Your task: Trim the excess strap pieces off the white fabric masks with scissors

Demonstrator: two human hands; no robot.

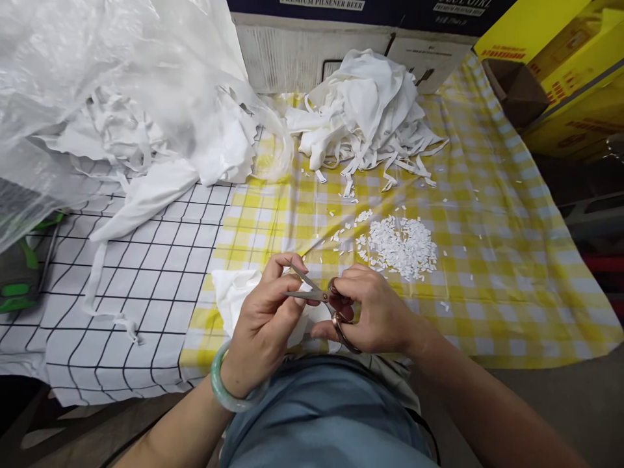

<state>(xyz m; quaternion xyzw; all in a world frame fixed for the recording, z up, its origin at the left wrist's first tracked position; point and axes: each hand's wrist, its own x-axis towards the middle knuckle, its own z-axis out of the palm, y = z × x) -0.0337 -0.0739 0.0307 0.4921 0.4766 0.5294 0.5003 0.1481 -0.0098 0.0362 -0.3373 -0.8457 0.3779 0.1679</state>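
My right hand (pixel 377 309) grips a pair of scissors (pixel 319 295) by the handles, and the blades are apart. Their tips point left, at the fingers of my left hand (pixel 266 318). That hand, with a green bangle (pixel 225 383) at the wrist, is closed in a pinch on a white cloth piece (pixel 234 291), which lies partly beneath it near the table's front edge. Whatever sits between the blades is too small to make out. Beyond my right hand is a pile of small white clippings (pixel 402 247), with loose bits scattered about it.
A heap of white cloth pieces with straps (pixel 365 110) lies at the back, before a beer carton (pixel 277 58). Clear plastic (pixel 160 45) covers more white cloth (pixel 156 188) at left. Yellow boxes (pixel 580 78) stand back right. A checked tablecloth (pixel 517 279) covers the right side.
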